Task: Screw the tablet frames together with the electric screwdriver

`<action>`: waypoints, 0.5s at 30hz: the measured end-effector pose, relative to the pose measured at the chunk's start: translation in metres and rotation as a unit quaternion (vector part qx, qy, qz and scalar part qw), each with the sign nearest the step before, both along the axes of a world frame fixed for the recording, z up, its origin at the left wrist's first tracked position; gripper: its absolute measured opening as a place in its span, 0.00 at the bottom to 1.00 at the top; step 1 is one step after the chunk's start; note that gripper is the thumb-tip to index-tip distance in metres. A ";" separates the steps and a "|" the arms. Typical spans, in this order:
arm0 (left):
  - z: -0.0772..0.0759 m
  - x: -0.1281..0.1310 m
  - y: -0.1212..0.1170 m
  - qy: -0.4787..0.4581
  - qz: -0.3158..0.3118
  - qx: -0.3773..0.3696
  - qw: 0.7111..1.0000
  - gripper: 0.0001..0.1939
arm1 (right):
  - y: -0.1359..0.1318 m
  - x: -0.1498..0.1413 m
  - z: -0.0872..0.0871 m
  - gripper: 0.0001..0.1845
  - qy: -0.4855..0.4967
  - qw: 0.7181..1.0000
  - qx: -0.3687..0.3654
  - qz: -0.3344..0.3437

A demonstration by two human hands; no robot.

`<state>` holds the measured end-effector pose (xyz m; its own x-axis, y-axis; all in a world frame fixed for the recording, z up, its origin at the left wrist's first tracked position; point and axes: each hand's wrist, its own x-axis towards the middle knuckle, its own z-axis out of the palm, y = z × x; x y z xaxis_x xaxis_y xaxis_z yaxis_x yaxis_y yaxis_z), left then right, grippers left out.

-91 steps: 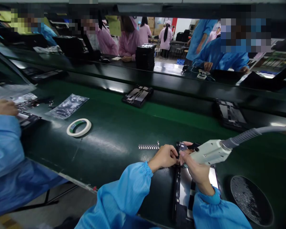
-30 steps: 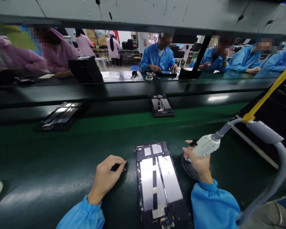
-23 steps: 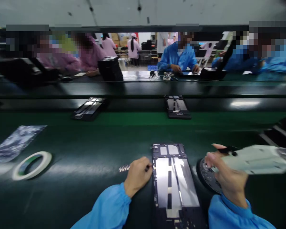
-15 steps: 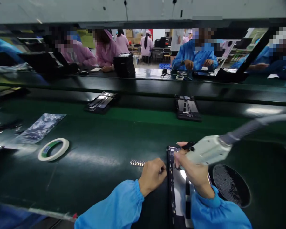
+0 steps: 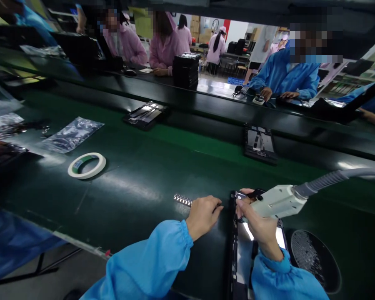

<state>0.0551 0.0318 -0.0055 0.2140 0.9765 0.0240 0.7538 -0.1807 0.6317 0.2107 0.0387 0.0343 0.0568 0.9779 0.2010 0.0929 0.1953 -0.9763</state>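
Tape roll [image 5: 86,165], strip [image 5: 183,200] beside left hand [image 5: 203,217], screwdriver [image 5: 276,202]

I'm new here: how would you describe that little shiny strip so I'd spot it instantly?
On the dark green conveyor belt, find the white tape roll, then look right toward the person's left hand. Right beside that hand lies a short row of tiny silvery pieces, the only thing there so small and neatly lined up.

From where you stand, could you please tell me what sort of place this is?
Probably an electronics assembly line: dark device frames lie on a green conveyor belt, co-workers wear blue and pink smocks, and the right hand holds a corded white tool.
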 end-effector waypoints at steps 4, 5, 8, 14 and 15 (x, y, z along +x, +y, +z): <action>0.000 -0.002 0.001 -0.076 0.007 0.048 0.996 0.06 | -0.002 0.001 -0.003 0.12 -0.012 1.000 0.004 0.016; 0.000 -0.003 0.002 -0.105 0.007 0.063 0.992 0.06 | -0.003 0.001 -0.004 0.11 -0.021 1.000 0.006 0.015; 0.003 -0.005 0.000 -0.179 0.004 0.087 0.980 0.06 | -0.007 0.000 -0.009 0.12 -0.041 0.999 -0.001 0.008; 0.004 -0.004 -0.033 -0.213 -0.066 0.198 0.954 0.15 | -0.006 -0.006 -0.008 0.12 -0.029 1.000 0.004 -0.001; 0.002 -0.002 -0.040 -0.207 -0.087 0.217 0.950 0.16 | -0.006 -0.007 -0.002 0.12 -0.024 1.000 0.011 -0.009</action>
